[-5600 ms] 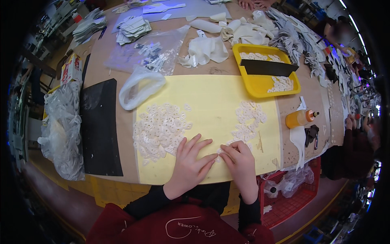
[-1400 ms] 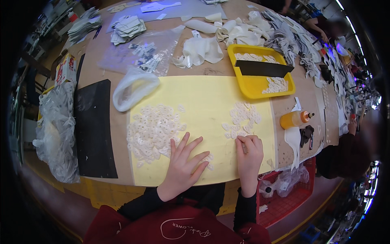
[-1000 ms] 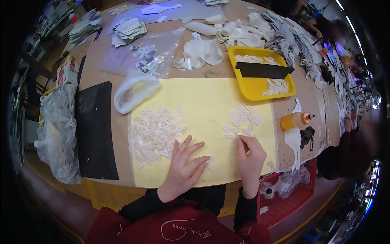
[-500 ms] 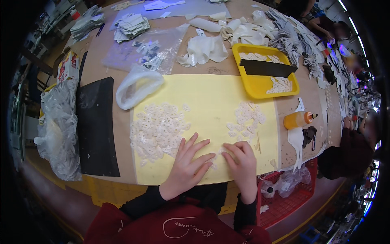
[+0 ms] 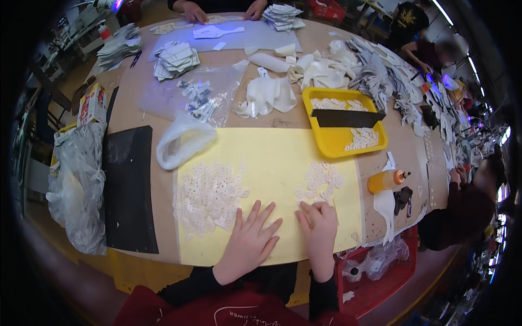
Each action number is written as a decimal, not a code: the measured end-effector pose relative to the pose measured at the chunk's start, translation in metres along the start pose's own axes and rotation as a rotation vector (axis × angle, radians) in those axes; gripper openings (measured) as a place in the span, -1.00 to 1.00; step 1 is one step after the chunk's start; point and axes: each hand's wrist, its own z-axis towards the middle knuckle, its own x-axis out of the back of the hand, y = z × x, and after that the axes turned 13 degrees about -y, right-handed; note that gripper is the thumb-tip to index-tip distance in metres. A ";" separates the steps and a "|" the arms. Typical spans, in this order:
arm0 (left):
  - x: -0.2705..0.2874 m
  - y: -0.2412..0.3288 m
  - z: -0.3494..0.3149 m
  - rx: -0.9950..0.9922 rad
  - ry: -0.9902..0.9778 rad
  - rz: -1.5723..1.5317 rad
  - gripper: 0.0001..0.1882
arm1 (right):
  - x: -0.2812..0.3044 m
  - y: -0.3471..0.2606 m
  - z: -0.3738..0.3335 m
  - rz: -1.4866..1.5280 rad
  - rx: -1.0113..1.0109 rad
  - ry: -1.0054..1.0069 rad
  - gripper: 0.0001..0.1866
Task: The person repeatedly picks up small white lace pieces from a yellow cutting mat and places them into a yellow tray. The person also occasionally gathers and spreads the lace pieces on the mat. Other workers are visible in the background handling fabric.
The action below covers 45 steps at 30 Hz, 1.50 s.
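Note:
My left hand point(image 5: 251, 239) lies flat with its fingers spread on a pale yellow sheet point(image 5: 261, 149), holding nothing. Close to its fingertips, on the left, is a large heap of small cream cut-out pieces with holes point(image 5: 211, 194). My right hand point(image 5: 319, 228) has its fingers curled in, thumb near the forefinger. It sits at the near edge of a smaller group of the same pieces point(image 5: 323, 176). A pale bit shows at its fingertips, too small to make out.
Beyond the sheet stands a yellow tray point(image 5: 326, 148) with a black divider and more pieces. An orange-filled bottle point(image 5: 383, 181) lies right. Left are a black board point(image 5: 130, 190) and a rolled plastic bag point(image 5: 185, 142). Another person's hands point(image 5: 194, 12) work at the far edge.
The view has tipped up, so the table sits lower. My right hand has moved forward to the smaller group, away from my left hand. My left fingers no longer touch a piece.

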 end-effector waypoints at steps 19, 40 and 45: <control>-0.001 -0.004 -0.008 0.003 0.313 -0.259 -0.75 | -0.001 0.004 -0.004 0.271 0.175 -0.231 -0.87; 0.000 -0.006 -0.006 -0.034 0.323 -0.305 -0.76 | 0.008 0.022 -0.007 0.066 0.068 -0.054 -0.79; 0.001 -0.006 -0.006 -0.035 0.331 -0.307 -0.76 | 0.015 0.013 -0.009 0.133 0.114 -0.073 -0.77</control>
